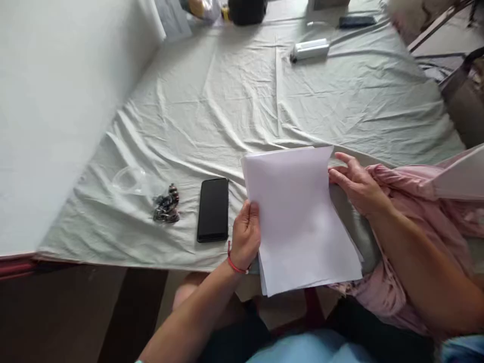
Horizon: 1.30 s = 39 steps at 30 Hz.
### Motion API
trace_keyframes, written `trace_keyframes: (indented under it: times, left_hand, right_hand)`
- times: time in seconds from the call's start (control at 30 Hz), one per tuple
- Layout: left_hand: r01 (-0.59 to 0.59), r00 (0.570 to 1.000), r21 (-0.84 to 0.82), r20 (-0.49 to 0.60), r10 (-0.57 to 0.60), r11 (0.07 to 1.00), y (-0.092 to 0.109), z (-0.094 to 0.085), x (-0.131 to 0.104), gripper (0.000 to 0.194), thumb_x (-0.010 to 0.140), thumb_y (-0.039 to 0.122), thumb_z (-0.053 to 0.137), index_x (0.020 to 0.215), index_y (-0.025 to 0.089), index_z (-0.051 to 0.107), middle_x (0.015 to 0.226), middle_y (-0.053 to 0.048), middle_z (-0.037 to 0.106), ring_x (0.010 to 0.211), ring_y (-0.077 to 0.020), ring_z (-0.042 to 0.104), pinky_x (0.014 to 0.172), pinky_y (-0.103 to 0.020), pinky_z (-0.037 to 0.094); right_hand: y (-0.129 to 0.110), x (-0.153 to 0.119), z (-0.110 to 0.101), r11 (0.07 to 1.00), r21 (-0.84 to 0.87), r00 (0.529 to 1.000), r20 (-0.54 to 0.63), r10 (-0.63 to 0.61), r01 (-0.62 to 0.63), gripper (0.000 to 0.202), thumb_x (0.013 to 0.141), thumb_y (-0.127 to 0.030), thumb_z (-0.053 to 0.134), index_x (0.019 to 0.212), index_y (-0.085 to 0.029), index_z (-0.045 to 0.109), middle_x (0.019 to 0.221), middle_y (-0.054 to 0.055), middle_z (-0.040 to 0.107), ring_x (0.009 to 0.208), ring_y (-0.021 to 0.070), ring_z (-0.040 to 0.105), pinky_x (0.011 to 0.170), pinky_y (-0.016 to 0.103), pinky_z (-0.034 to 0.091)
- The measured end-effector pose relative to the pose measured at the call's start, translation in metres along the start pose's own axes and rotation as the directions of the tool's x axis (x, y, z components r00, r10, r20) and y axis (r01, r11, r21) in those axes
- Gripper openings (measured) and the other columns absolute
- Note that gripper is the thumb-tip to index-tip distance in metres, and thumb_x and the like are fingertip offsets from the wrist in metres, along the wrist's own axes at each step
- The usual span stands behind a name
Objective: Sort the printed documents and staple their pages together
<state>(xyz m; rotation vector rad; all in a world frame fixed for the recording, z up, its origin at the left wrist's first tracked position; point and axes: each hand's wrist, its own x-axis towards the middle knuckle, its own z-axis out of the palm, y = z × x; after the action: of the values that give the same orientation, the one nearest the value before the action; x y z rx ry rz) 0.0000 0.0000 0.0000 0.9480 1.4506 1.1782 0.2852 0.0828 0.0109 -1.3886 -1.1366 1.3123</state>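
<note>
A stack of white paper sheets (298,222) is held over the table's front edge, its lower part overhanging. My left hand (246,232), with a red string on the wrist, grips the left edge of the stack, thumb on top. At the upper right edge, my right hand (355,184) pinches the paper between thumb and fingers, its index finger stretched out. The top sheet curls up at that corner. Left of my left hand lies a black phone (213,209), screen up and dark. Beyond it is a small dark beaded bundle (167,204).
A pale cloth (227,101) with wrinkles covers the table. A clear plastic lid-like piece (129,180) lies left. Farther back are a silver cylinder (310,49) and a dark flat case (357,21). Pink fabric (419,222) is bunched under my right forearm. A white wall (68,101) borders the left.
</note>
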Motion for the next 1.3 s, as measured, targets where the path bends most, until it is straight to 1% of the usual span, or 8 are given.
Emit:
trace_keyframes:
  times: [0.27,0.47,0.57,0.63,0.7,0.77,0.93,1.3]
  left_hand:
    - [0.155,0.986,-0.213,0.099,-0.137,0.965,0.009,0.004,-0.005,0.050,0.091,0.061,0.072,0.121,0.020,0.074,0.124,-0.009,0.078,0.124,-0.0265,0.069,0.110,-0.037,0.054]
    - [0.338,0.936,-0.315,0.215,-0.280,0.887,0.030,-0.001,-0.002,0.062,0.074,0.052,0.090,0.123,0.017,0.075,0.118,-0.011,0.079,0.104,-0.0263,0.075,0.089,-0.035,0.062]
    - [0.351,0.920,-0.186,0.250,-0.301,0.918,0.027,-0.001,-0.004,0.054,0.071,0.052,0.092,0.107,0.013,0.080,0.103,-0.011,0.081,0.089,-0.0234,0.074,0.078,-0.032,0.062]
    - [0.290,0.927,-0.096,0.276,-0.255,0.952,0.022,0.000,-0.006,0.049,0.075,0.054,0.089,0.102,0.014,0.081,0.098,-0.010,0.081,0.087,-0.0214,0.072,0.076,-0.030,0.060]
    - [0.221,0.927,-0.020,0.315,-0.203,0.975,0.019,0.002,-0.010,0.044,0.080,0.054,0.085,0.098,0.014,0.081,0.095,-0.008,0.080,0.086,-0.0196,0.070,0.076,-0.028,0.058]
    - [0.182,0.919,0.030,0.351,-0.181,0.983,0.019,0.004,-0.012,0.041,0.083,0.053,0.083,0.095,0.014,0.081,0.091,-0.007,0.079,0.084,-0.0186,0.069,0.075,-0.027,0.057]
    - [0.207,0.895,0.045,0.395,-0.208,0.977,0.025,0.004,-0.013,0.038,0.082,0.049,0.083,0.093,0.013,0.080,0.088,-0.008,0.077,0.079,-0.0188,0.068,0.071,-0.028,0.056]
    - [0.282,0.858,0.024,0.442,-0.263,0.959,0.022,0.007,-0.010,0.034,0.076,0.041,0.085,0.094,0.012,0.079,0.088,-0.007,0.076,0.077,-0.0176,0.066,0.070,-0.027,0.056]
  right_hand:
    - [-0.019,-0.009,-0.011,0.964,0.104,0.949,0.233,0.214,-0.243,0.046,0.072,-0.047,0.093,0.110,-0.024,0.079,0.097,0.005,0.082,0.091,0.0254,0.077,0.083,0.038,0.064]
    - [-0.018,-0.013,-0.008,0.948,0.016,0.864,0.415,0.284,-0.318,0.045,0.069,-0.050,0.093,0.100,-0.020,0.079,0.086,0.006,0.080,0.081,0.0245,0.077,0.079,0.038,0.064]
    - [-0.015,-0.012,-0.006,0.973,-0.225,0.947,0.296,0.125,-0.058,0.056,0.079,-0.058,0.083,0.119,-0.020,0.074,0.095,0.007,0.080,0.080,0.0240,0.075,0.079,0.041,0.063]
    - [-0.018,-0.012,-0.004,0.849,-0.483,0.977,0.087,-0.196,0.213,0.061,0.085,-0.055,0.077,0.135,-0.022,0.067,0.109,0.010,0.078,0.085,0.0259,0.073,0.084,0.047,0.062]
    - [-0.025,-0.015,0.001,0.611,-0.686,0.856,0.036,-0.515,0.396,0.059,0.091,-0.048,0.072,0.144,-0.024,0.062,0.129,0.014,0.073,0.104,0.0312,0.071,0.097,0.053,0.057]
    - [-0.034,-0.021,0.008,0.409,-0.740,0.741,0.176,-0.648,0.534,0.049,0.099,-0.040,0.064,0.145,-0.026,0.062,0.144,0.014,0.067,0.128,0.0345,0.063,0.111,0.057,0.049]
    - [-0.038,-0.035,0.028,0.215,-0.653,0.640,0.530,-0.556,0.727,0.032,0.107,-0.026,0.050,0.134,-0.025,0.068,0.127,0.009,0.077,0.140,0.0318,0.057,0.123,0.063,0.034]
    - [-0.026,-0.034,0.040,0.238,-0.588,0.596,0.542,-0.592,0.773,0.024,0.106,-0.018,0.049,0.113,-0.021,0.073,0.105,0.008,0.080,0.129,0.0286,0.066,0.118,0.058,0.043]
